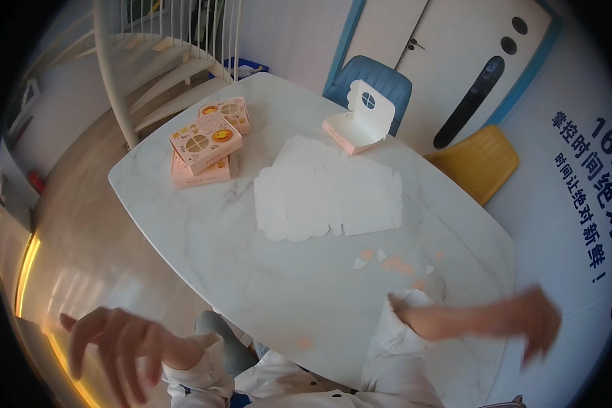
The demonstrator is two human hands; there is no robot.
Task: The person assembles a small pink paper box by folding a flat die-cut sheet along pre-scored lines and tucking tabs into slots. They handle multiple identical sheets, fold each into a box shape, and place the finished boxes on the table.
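Both hands are empty here. The left hand is down at the lower left, off the edge of the white marble table, hanging over the wood floor with its fingers spread loose and curled a bit, gripping nothing. The right hand is out past the table's right edge, motion-blurred, fingers pointing down and open as far as I can make out, also holding nothing. Both arms wear white sleeves. What sits closest to the right hand is a scatter of small paper scraps (pink and white bits, lying loose on the marble just beyond the wrist), and there's one more pinkish scrap near the table's near edge. In the middle of the table lies a pile of flat unfolded box blanks, white side up, overlapping each other, well apart from both hands. Toward the far left corner is a stack of folded pink boxes with round windows on the lids, the top one sitting skewed on the ones under it. At the far side, a half-folded box stands with its lid flipped up, showing a round window. Behind it is a blue chair, and a yellow chair sits at the right. A white spiral staircase shows top left.
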